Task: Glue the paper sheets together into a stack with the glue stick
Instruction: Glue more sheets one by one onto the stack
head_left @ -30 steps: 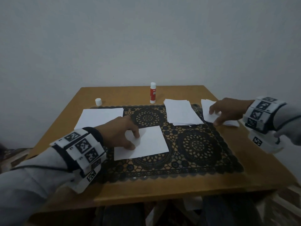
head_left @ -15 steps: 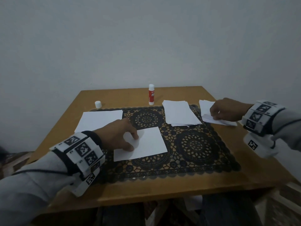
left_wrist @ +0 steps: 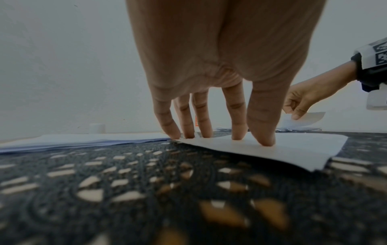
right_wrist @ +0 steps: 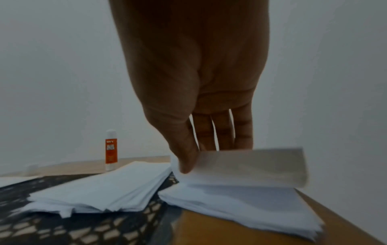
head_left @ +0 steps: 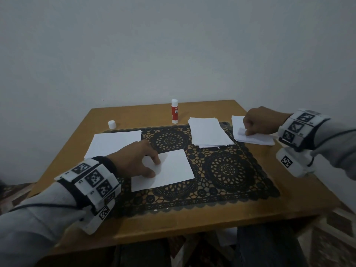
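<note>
right hand point(head_left: 259, 120) now pinches top sheet point(right_wrist: 251, 165) lifted; left hand point(head_left: 134, 160) fingers press sheet point(head_left: 169, 168).

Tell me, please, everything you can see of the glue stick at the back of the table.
The glue stick stands upright on the bare wood near the table's far edge, just beyond the dark lace mat. Its body is red-orange with white lettering too small to read, white at top and base. A small white cap lies apart to its left. Neither hand touches it.
</note>
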`<state>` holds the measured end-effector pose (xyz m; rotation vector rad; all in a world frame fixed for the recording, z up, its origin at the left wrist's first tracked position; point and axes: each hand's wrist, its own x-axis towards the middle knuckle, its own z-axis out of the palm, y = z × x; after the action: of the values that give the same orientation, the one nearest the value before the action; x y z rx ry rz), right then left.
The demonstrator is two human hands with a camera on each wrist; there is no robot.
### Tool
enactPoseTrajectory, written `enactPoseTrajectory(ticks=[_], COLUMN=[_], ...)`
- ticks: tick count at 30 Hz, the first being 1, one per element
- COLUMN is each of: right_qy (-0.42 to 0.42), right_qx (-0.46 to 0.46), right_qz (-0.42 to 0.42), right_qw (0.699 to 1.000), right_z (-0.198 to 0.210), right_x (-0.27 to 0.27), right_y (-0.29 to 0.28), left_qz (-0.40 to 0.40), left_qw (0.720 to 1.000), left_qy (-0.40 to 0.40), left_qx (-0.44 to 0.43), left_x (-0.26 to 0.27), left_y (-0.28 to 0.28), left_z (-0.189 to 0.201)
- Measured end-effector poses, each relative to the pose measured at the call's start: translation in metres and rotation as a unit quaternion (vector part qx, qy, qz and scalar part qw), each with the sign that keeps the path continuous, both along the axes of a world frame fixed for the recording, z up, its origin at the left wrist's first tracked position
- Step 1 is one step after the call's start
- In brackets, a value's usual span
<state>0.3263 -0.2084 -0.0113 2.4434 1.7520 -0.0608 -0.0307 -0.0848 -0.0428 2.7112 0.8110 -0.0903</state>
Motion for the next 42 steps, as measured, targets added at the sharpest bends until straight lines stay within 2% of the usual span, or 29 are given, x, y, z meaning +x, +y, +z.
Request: enactPoseTrajectory(ticks=[4,8,13,20,22,24,27,28,29,32,34,39,42], right_qy=[-0.037,-0.044,-0.049,0.072,0.120,0.224,0.436,0.478,0.502,0.562,0.590,0.580,0.542], right_qx=[0.024,0.128,0.247,0.380,0.407,0.422,0.392,0.374,0.352,0.244,0.165,0.071,0.021], right_qz=[-0.014,-0.010,0.054,0.174,0.175,0.159,0.104,0.076,0.052,-0.007,-0.030,-0.042,-0.042], right_qw=[0.999,0.991,0.966,0.905,0.888,0.864,0.803,0.791,0.788,0.790,0.790,0.810,0.839], right_z=[0.008,0.017,0.030,0.060,0.072,0.077,0.072,0.067,0.060,0.037,0.022,0.000,-0.009], right_x=[-0.006,-0.014,-0.048,-0.107,-0.124,-0.135,-0.142,-0.143,-0.144,-0.146,-0.149,-0.149,-0.149], right_y=[0.002,-0.001,0.003,0.008,0.006,0.004,0.005,0.005,0.007,0.010,0.010,0.012,0.017], left_qz=[0.001,-0.006,0.004,0.046,0.097,0.153,0.189,0.189,0.197,0.240,0.249,0.259,0.244], left_qw=[1.000,1.000,1.000,0.988,0.977,0.945,0.858,0.846,0.846,0.843,0.850,0.908,0.939], left_qy=[-0.006,-0.010,-0.030,-0.137,-0.190,-0.256,-0.333,-0.337,-0.336,-0.342,-0.324,-0.218,-0.140], left_qx=[-0.001,0.003,0.008,0.062,0.008,-0.133,-0.343,-0.367,-0.364,-0.338,-0.332,-0.247,-0.196], left_x=[0.000,-0.001,0.001,-0.001,-0.004,-0.006,-0.013,-0.016,-0.019,-0.030,-0.038,-0.042,-0.039], left_y=[0.001,0.001,-0.001,0.001,0.005,0.002,-0.007,-0.009,-0.009,-0.008,-0.008,-0.004,-0.002], left_z=[-0.001,-0.002,0.001,0.007,0.016,0.029,0.045,0.047,0.045,0.034,0.028,0.014,0.008])
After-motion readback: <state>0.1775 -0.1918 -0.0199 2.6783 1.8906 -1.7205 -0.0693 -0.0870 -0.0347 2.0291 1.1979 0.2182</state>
